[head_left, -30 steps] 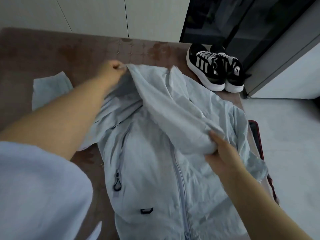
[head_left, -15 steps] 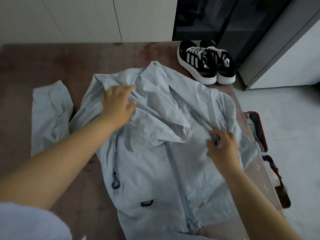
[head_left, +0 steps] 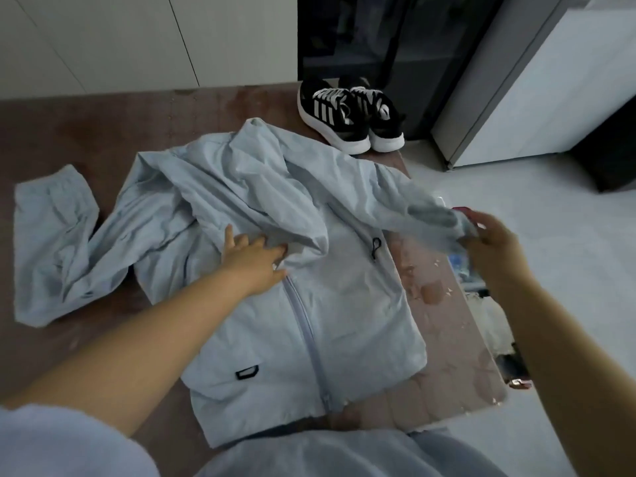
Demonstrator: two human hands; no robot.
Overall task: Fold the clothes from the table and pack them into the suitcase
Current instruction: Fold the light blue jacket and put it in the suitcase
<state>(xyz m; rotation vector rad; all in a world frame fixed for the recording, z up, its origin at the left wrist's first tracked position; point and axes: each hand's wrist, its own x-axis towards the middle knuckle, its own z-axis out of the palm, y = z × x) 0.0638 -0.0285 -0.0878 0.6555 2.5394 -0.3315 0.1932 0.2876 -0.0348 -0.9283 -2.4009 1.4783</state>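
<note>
Evidently early: jacket (head_left: 330, 304) lies unfolded mid-frame; left hand (head_left: 253, 259) presses it, fingers spread; right hand (head_left: 492, 242) grips sleeve (head_left: 426, 215) at right; folding, packing remain.

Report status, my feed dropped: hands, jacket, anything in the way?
Left hand flat on jacket chest. Right hand grips sleeve, stretched past table edge. Jacket zipped, unfolded. Sneakers at far corner, apart.

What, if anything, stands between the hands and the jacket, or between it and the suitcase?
Nothing visible. The left hand presses on the jacket; the right hand holds its sleeve. The suitcase lies right of the table, partly hidden by that arm; the sneakers sit clear.
</note>
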